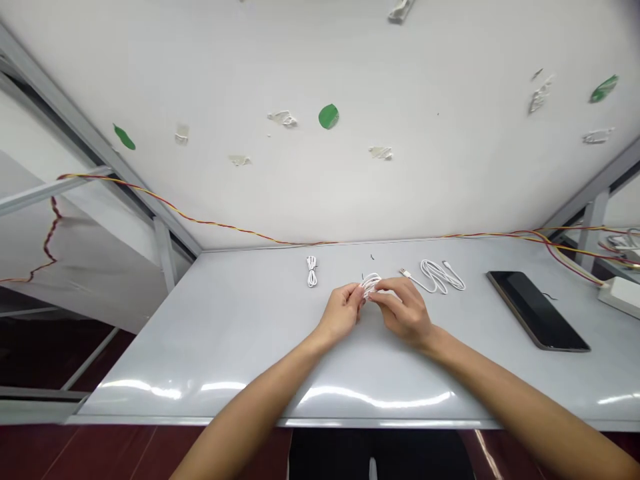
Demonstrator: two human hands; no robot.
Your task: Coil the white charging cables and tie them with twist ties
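Over the middle of the grey table (210,333), my left hand (341,312) and my right hand (403,308) meet on a small coil of white cable (371,283). Both hands pinch the coil between fingers and thumb, the left from the left side, the right from the right and above. A tied bundle of white cable (312,271) lies to the left near the back edge. A loose white USB cable (437,276) lies to the right of my hands.
A dark tablet (536,308) lies flat at the right. A white power strip (620,293) sits at the far right edge. Red and yellow twisted wires (225,227) run along the base of the white back wall.
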